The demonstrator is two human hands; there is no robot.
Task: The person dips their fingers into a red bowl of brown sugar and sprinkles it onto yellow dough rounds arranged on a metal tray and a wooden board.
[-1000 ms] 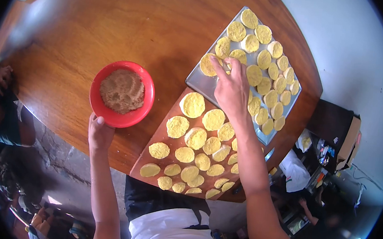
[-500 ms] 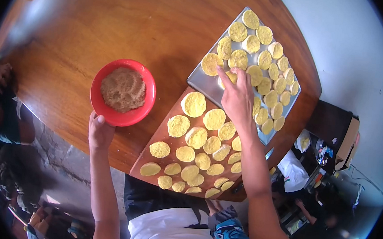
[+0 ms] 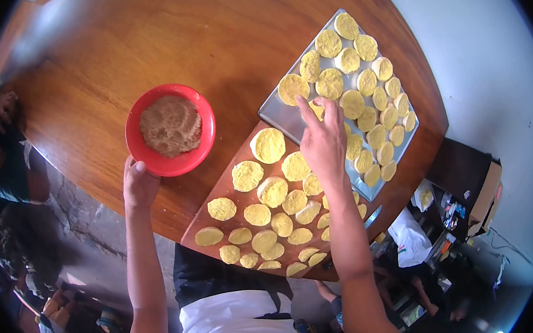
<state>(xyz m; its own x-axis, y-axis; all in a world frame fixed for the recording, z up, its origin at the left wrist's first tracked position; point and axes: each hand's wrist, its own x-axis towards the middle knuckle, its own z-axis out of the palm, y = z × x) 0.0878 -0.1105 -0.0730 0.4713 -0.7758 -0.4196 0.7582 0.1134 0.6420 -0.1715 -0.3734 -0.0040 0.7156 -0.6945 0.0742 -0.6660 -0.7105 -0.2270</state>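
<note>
A red bowl (image 3: 205,138) of brown, sugar-like powder (image 3: 171,126) stands on the wooden table, its near rim gripped by my left hand (image 3: 140,185) with the thumb on top. My right hand (image 3: 323,140) is over the near left part of a metal tray (image 3: 277,110). Its fingers are spread above a yellow-topped round piece (image 3: 316,110), partly hidden by them; whether they touch it is unclear. Several similar round pieces cover the tray. More yellow-topped pieces (image 3: 268,145) lie on a reddish-brown board (image 3: 205,215) nearer to me.
A pale wall (image 3: 480,77) rises beyond the table's right edge. At the right are a dark cabinet (image 3: 460,166), a white plastic bag (image 3: 410,239) and shelves with clutter. Other people are partly visible at the far left and lower right.
My right hand has shifted slightly left and toward me over the tray. My left hand and the bowl have hardly moved.
</note>
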